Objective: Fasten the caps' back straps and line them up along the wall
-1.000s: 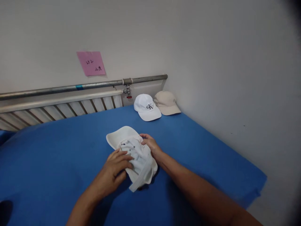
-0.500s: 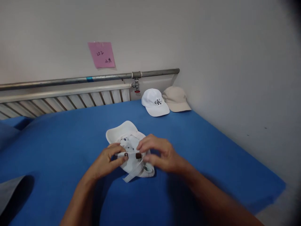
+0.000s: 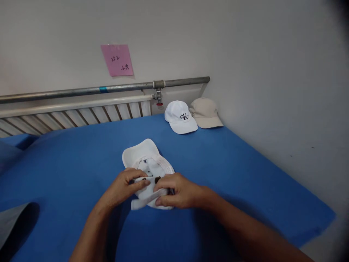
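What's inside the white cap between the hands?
Pale lining with small dark marks shows near the brim. The rest can't be seen: left hand, right hand and strap cover it.

A white cap (image 3: 153, 168) lies on the blue table (image 3: 245, 174), its inside showing, dotted with dark marks; the curved brim (image 3: 140, 153) points far left; a pale strap (image 3: 144, 201) stretches nearside, its end loose.

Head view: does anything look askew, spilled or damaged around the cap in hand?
The white cap is turned with its inside showing, unlike the lettered cap and beige cap, which sit crown-up. Its strap juts out loose, left of the right hand. No spill or damage shows, though fingers cover part of it.
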`<state>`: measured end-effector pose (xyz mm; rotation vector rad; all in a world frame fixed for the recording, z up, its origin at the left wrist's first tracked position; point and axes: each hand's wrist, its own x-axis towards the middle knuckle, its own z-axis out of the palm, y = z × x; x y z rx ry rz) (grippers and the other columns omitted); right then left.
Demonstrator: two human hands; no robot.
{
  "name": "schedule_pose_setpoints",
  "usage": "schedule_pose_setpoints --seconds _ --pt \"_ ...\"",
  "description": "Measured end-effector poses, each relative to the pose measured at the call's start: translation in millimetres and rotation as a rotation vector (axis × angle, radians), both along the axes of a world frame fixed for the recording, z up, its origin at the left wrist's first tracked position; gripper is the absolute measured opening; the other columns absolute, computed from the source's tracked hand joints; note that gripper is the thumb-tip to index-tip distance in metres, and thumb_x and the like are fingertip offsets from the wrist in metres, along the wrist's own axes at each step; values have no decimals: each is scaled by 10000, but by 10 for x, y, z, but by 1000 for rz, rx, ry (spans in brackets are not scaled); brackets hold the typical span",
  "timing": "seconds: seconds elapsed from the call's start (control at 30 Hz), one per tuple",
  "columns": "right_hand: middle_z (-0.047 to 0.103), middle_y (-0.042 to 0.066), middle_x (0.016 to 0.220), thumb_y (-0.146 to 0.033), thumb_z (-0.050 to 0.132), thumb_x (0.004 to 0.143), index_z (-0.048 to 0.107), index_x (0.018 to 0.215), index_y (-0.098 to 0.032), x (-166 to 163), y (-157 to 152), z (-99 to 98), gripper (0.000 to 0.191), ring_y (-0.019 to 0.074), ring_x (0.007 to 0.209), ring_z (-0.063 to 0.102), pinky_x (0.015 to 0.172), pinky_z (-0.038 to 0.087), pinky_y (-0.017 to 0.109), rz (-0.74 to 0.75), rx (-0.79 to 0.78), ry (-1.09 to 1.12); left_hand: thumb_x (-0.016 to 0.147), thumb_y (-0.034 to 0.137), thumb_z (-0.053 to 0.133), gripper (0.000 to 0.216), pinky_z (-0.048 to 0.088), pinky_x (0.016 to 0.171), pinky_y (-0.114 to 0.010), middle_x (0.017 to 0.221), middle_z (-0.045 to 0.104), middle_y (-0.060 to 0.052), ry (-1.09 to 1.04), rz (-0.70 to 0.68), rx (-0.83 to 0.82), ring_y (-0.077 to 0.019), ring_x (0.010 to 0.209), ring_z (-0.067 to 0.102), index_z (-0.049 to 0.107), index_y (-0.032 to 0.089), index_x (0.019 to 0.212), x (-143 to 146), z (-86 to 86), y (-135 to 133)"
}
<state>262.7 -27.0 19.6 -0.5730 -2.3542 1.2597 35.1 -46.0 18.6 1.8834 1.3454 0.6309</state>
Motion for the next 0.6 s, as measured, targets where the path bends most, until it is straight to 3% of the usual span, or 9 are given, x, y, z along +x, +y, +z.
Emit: schedule_pose_setpoints --seconds 0.1,0.17,0.33,0.47,0.6 --pt "571 -34 642 -332 680 797 655 819 -147 28 13 73 188 80 575 503 565 394 216 -119 -400 181 831 322 555 191 422 684 -276 817 654 -31 -47 27 33 -171 754 581 675 176 806 -8 16 -30" --pt "575 -29 632 -360 651 819 639 788 -143 32 17 101 219 77 565 516 569 425 220 -157 -535 273 833 280 519 190 426 680 -279 844 663 -35 -40 30 19 -173 759 584 676 178 867 0 31 -53" --pt "606 -18 713 -338 652 815 642 896 -154 37 31 121 201 72 566 548 546 483 217 -283 -605 445 802 225 502 234 420 676 -285 851 674 -36 37 61 26 -174 747 579 687 190 939 58 106 -112" --pt "533 -77 592 -366 587 862 606 1076 -187 50 53 97 279 38 391 412 376 359 168 -316 -622 481 773 208 511 201 407 620 -269 783 669 -23 -1 67 18 -162 673 549 681 188 878 90 152 -144" --pt "468 -99 510 -411 588 853 623 989 -177 49 69 78 273 30 348 351 334 284 155 -301 -624 431 746 248 608 222 423 655 -268 891 705 -40 -102 25 -40 -178 749 579 705 200 940 67 138 -133"
